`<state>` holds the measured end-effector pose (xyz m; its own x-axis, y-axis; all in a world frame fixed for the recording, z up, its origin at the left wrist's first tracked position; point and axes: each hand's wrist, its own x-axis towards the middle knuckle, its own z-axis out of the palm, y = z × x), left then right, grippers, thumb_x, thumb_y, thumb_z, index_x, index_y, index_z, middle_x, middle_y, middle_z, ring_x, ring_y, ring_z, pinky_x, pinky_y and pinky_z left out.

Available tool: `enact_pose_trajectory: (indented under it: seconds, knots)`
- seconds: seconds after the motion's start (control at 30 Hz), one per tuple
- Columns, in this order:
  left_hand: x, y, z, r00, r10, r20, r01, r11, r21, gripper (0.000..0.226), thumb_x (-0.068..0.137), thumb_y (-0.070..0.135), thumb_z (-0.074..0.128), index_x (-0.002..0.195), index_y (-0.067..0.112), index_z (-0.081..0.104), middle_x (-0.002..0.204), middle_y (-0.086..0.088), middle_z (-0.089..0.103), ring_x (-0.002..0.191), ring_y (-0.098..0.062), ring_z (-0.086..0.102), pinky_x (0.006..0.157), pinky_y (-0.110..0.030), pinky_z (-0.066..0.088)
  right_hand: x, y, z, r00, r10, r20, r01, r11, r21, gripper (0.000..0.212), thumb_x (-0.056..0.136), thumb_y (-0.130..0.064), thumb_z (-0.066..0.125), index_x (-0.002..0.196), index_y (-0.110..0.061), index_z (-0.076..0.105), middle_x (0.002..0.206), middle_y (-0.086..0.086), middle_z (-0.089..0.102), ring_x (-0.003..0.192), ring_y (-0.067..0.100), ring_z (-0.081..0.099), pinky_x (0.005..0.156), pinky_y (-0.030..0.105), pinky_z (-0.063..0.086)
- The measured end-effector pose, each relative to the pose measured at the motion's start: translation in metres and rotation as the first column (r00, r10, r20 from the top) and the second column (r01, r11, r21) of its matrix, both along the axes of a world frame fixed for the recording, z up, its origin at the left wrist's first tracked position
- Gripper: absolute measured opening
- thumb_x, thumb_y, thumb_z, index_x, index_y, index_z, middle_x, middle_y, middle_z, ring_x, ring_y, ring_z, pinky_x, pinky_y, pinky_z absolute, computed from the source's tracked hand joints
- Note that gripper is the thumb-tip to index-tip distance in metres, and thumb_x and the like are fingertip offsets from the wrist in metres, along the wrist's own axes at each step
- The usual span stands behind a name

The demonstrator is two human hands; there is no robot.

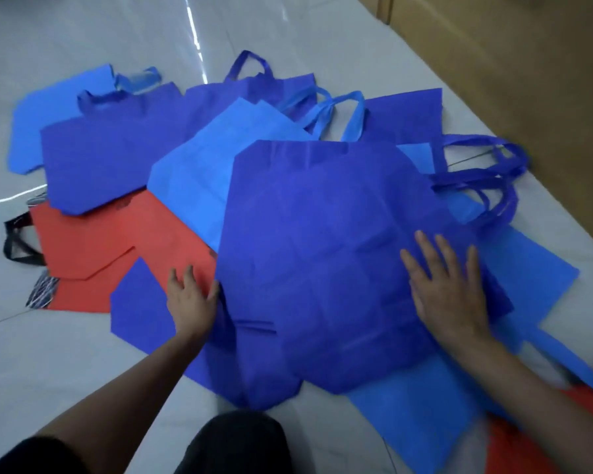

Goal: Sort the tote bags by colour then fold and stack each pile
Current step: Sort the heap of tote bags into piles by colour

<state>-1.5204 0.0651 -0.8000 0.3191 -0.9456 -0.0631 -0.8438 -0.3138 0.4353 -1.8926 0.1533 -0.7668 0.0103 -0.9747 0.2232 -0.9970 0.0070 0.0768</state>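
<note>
Right hand (449,289) flat, fingers spread, palm down on the large dark-blue tote bag (322,251) topping the heap; grip wide open, pressing, holding nothing. Left hand (190,295) at that bag's left edge, fingers loosely curled over the red tote bag (117,234) beside it; whether its grip pinches the blue edge cannot be told. Mixed heap lies unsorted on a pale glossy floor (65,354): light-blue tote bag (199,179) tucked under the dark one, another dark-blue bag (110,155) farther left, dark-blue handles (486,179) bunched at far right. Red bag carries black handles (14,244) and a dark printed patch, blurred, no legible writing. Wooden furniture (510,63) at upper right.
</note>
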Motion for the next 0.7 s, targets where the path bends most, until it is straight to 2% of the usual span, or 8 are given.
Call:
enact_pose_trajectory:
  seconds: [0.07,0.1,0.17,0.27,0.37,0.5,0.6,0.7]
  knots:
    - [0.012,-0.005,0.0,0.967,0.229,-0.114,-0.224,0.973,0.053,0.073,0.084,0.032,0.067,0.142,0.006,0.032,0.146,-0.03,0.019,0.133,-0.044,0.024,0.109,-0.047,0.023,0.032,-0.006,-0.001,0.993,0.073,-0.093,-0.05,0.971,0.233,0.052,0.072,-0.009,0.069,0.123,-0.007,0.061,0.139,0.02,0.048,0.124,0.042,0.046,0.111,0.052,-0.014]
    - [0.015,-0.008,0.001,0.93,0.321,-0.179,-0.312,0.947,0.08,0.075,0.082,0.035,0.068,0.142,0.008,0.032,0.145,-0.029,0.021,0.131,-0.043,0.026,0.108,-0.046,0.024,0.045,-0.009,0.001,0.993,0.02,-0.118,0.026,0.927,0.374,0.057,0.078,-0.017,0.067,0.133,-0.009,0.053,0.144,0.02,0.042,0.127,0.043,0.043,0.105,0.052,-0.025]
    - [0.018,-0.017,0.006,0.861,0.405,-0.309,-0.401,0.913,0.079,0.077,0.08,0.033,0.072,0.141,0.009,0.033,0.141,-0.026,0.027,0.127,-0.039,0.033,0.105,-0.042,0.028,0.058,-0.018,-0.005,0.973,-0.146,-0.181,0.22,0.829,0.514,0.061,0.095,-0.031,0.039,0.15,-0.016,0.017,0.158,0.012,0.012,0.139,0.041,0.021,0.092,0.058,-0.034]
    - [0.015,-0.025,0.013,0.787,0.375,-0.49,-0.419,0.908,0.022,0.072,0.083,0.018,0.069,0.141,0.004,0.03,0.141,-0.018,0.038,0.126,-0.031,0.042,0.102,-0.033,0.032,0.063,-0.025,-0.007,0.95,-0.248,-0.189,0.312,0.745,0.59,0.058,0.1,-0.041,0.016,0.151,-0.019,-0.003,0.159,0.006,-0.005,0.143,0.04,0.008,0.108,0.065,-0.003]
    - [0.017,-0.014,0.018,0.826,0.331,-0.456,-0.381,0.924,-0.018,0.064,0.085,0.011,0.064,0.141,0.009,0.034,0.143,-0.008,0.042,0.128,-0.026,0.042,0.103,-0.03,0.031,0.062,-0.024,-0.002,0.953,-0.296,-0.065,0.257,0.677,0.69,0.06,0.1,-0.046,0.011,0.15,-0.02,-0.011,0.158,0.004,-0.015,0.144,0.04,-0.001,0.108,0.063,0.014]
    - [0.043,0.038,0.018,0.817,0.248,-0.521,-0.298,0.954,-0.014,0.048,0.082,0.005,0.064,0.128,0.005,0.05,0.128,-0.013,0.055,0.117,-0.029,0.052,0.102,-0.043,0.041,0.047,-0.022,0.008,0.954,-0.3,-0.01,0.198,0.605,0.771,0.061,0.1,-0.048,0.014,0.15,-0.024,-0.012,0.157,-0.001,-0.02,0.144,0.036,-0.007,0.109,0.059,0.02]
    - [0.075,0.098,0.013,0.779,0.362,-0.513,-0.339,0.93,0.141,0.048,0.073,0.017,0.069,0.118,0.008,0.057,0.119,-0.017,0.06,0.108,-0.036,0.057,0.092,-0.051,0.047,0.039,-0.022,0.02,0.943,-0.33,0.052,0.155,0.57,0.807,0.06,0.1,-0.046,0.022,0.151,-0.025,-0.003,0.158,-0.003,-0.013,0.144,0.036,-0.001,0.111,0.056,0.019]
    - [0.097,0.141,0.011,0.779,0.432,-0.454,-0.346,0.901,0.263,0.043,0.074,0.013,0.073,0.114,0.006,0.058,0.115,-0.021,0.06,0.096,-0.036,0.06,0.087,-0.044,0.05,0.034,-0.017,0.027,0.931,-0.354,0.092,0.131,0.558,0.82,0.058,0.1,-0.044,0.025,0.152,-0.024,0.006,0.159,-0.002,-0.006,0.144,0.035,0.006,0.113,0.053,0.017]
